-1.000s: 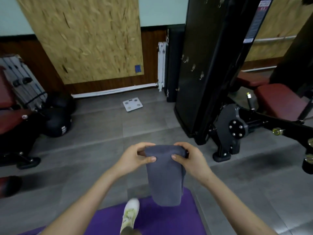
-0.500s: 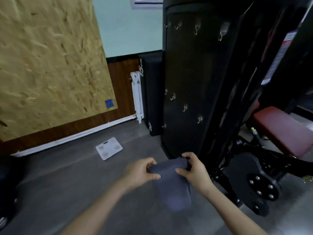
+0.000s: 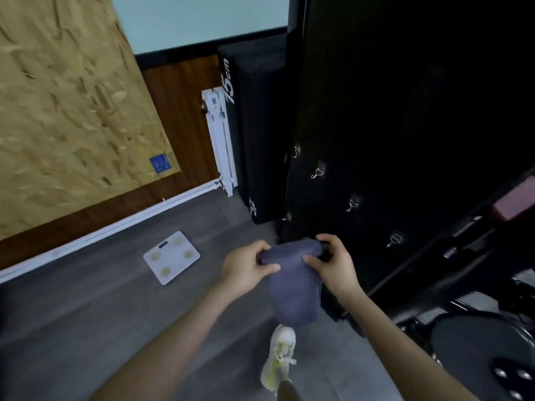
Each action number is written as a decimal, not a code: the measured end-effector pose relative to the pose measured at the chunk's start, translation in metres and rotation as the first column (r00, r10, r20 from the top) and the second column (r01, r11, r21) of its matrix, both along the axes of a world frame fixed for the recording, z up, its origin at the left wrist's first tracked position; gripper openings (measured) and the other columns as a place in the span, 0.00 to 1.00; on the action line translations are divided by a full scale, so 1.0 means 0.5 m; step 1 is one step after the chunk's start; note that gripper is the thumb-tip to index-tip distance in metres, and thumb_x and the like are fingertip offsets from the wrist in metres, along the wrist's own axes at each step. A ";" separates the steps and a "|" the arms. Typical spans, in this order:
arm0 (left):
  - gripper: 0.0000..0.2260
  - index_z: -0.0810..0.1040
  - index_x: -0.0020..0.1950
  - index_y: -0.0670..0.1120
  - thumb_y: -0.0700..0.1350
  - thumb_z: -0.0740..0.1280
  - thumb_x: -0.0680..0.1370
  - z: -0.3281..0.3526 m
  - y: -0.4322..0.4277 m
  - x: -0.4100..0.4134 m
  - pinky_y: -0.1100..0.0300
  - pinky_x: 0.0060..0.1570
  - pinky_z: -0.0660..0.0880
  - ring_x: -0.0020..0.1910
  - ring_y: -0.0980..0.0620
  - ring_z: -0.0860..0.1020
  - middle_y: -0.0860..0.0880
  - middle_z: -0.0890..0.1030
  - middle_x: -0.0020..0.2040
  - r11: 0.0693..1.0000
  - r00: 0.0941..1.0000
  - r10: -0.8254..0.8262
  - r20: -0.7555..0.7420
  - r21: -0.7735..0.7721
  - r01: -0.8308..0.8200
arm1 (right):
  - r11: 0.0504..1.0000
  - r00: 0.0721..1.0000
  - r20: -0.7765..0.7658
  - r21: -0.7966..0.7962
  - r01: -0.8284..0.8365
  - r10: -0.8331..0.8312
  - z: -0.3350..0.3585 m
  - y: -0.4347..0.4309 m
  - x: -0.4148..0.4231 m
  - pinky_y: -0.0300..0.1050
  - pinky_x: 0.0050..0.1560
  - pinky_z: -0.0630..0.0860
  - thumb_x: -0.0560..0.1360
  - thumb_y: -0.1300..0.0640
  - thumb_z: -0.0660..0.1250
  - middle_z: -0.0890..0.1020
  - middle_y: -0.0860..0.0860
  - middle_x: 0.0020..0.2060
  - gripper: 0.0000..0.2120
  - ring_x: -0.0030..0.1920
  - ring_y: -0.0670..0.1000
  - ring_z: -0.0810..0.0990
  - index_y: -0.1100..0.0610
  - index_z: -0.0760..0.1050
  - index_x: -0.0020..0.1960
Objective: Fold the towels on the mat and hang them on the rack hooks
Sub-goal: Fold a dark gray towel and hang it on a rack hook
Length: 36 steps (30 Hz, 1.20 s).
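Note:
A folded grey-blue towel (image 3: 295, 293) hangs in front of me, held by its top edge. My left hand (image 3: 246, 267) pinches the top left corner and my right hand (image 3: 333, 264) pinches the top right. Just beyond the towel stands the black rack panel (image 3: 390, 125) with several small metal hooks; the nearest ones are hook (image 3: 394, 240) to the right of my right hand and hook (image 3: 352, 204) higher up. The towel's top edge is close to the panel's lower part, apart from every hook. The purple mat is out of view.
A white bathroom scale (image 3: 171, 257) lies on the grey floor to the left. A black foam block (image 3: 254, 134) and a white radiator (image 3: 221, 140) stand against the wall. Gym machine parts (image 3: 474, 351) crowd the right. My white shoe (image 3: 279, 357) steps forward below the towel.
I have walked off the mat toward the rack; the panel and hooks are much closer. Both hands keep the same hold on the towel's top edge.

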State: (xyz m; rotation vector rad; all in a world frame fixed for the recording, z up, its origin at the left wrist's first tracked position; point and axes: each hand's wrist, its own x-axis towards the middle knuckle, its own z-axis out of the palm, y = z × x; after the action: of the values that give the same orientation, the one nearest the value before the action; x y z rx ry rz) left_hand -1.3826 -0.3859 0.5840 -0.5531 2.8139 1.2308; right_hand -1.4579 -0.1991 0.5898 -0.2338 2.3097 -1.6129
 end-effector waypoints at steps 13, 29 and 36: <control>0.16 0.63 0.40 0.58 0.60 0.69 0.65 -0.413 -0.273 -0.364 0.57 0.45 0.71 0.49 0.49 0.77 0.55 0.75 0.44 0.991 0.961 -0.045 0.274 0.132 0.009 | 0.998 0.990 0.130 0.036 0.051 -0.056 -0.408 -0.314 -0.392 0.35 0.50 0.74 0.68 0.74 0.68 0.80 0.40 0.43 0.21 0.47 0.41 0.79 0.48 0.72 0.48; 0.25 0.66 0.61 0.70 0.48 0.65 0.69 -0.779 -0.375 -0.730 0.53 0.67 0.65 0.59 0.56 0.74 0.49 0.77 0.57 0.648 0.900 -0.429 0.078 0.721 0.246 | 0.980 0.884 0.464 -0.139 0.144 -0.064 -0.712 -0.401 -0.609 0.44 0.46 0.72 0.67 0.76 0.69 0.80 0.50 0.35 0.16 0.41 0.48 0.78 0.56 0.74 0.41; 0.24 0.66 0.59 0.54 0.38 0.73 0.70 -0.850 -0.370 -0.801 0.72 0.48 0.69 0.42 0.62 0.77 0.55 0.80 0.42 0.789 0.911 -0.411 0.035 0.513 0.337 | 0.968 0.947 0.218 0.133 0.212 -0.237 -0.793 -0.412 -0.592 0.29 0.42 0.72 0.70 0.71 0.70 0.82 0.41 0.37 0.14 0.40 0.38 0.80 0.52 0.77 0.45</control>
State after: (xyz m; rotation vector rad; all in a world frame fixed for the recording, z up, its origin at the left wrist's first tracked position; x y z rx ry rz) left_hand -1.7830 -0.5708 0.1590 -0.0398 2.1912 1.6464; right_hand -1.7541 -0.4050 0.1934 0.2410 2.2956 -1.5157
